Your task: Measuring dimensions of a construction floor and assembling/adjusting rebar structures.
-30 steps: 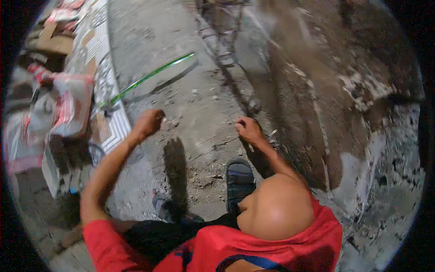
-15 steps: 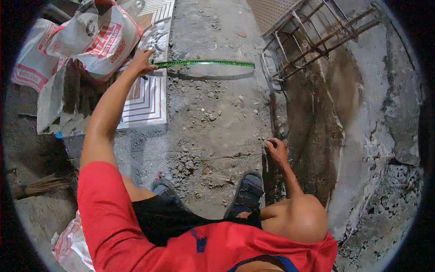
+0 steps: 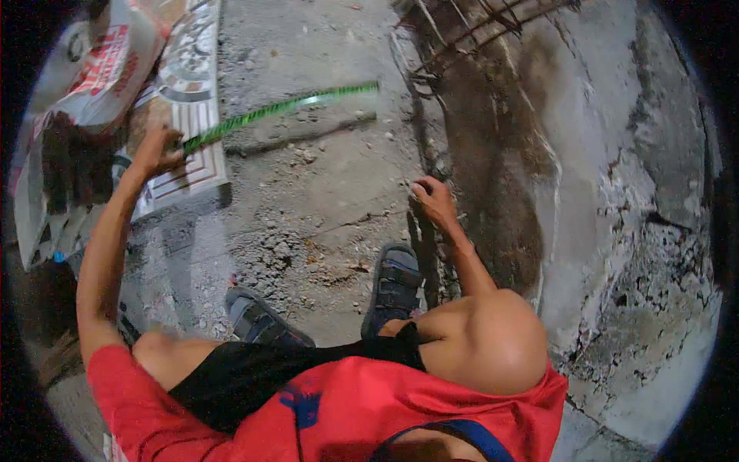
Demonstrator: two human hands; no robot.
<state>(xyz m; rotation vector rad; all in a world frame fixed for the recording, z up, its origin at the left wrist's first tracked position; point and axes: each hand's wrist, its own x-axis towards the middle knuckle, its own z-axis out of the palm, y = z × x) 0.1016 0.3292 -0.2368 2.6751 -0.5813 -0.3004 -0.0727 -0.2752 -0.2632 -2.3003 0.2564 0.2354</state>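
Observation:
My left hand point(image 3: 158, 150) is closed around one end of a green tape measure point(image 3: 296, 103). Its blade stretches out to the right, slightly bowed, and its shadow falls on the rough ground below. Whatever lies inside my palm is hidden by my fingers. Patterned tiles point(image 3: 192, 131) lie directly under this hand. Over on the right, my right hand point(image 3: 437, 202) has its thumb and fingers pinched together near a dark groove. A thin dark line runs leftward over the ground from near it; whether the fingers grip anything cannot be made out.
White and red sacks point(image 3: 104, 77) stand at the far left beside the tiles. A rusty rebar frame point(image 3: 477, 31) lies at the far right. Loose rubble point(image 3: 269, 254) is scattered before my sandals point(image 3: 395, 281). A broken concrete edge point(image 3: 647, 262) runs along the right.
My left hand has drawn nearer, bringing the tape measure with it; the blade has lifted and tilted off the ground. The view has shifted to the right. My right hand remains pinched.

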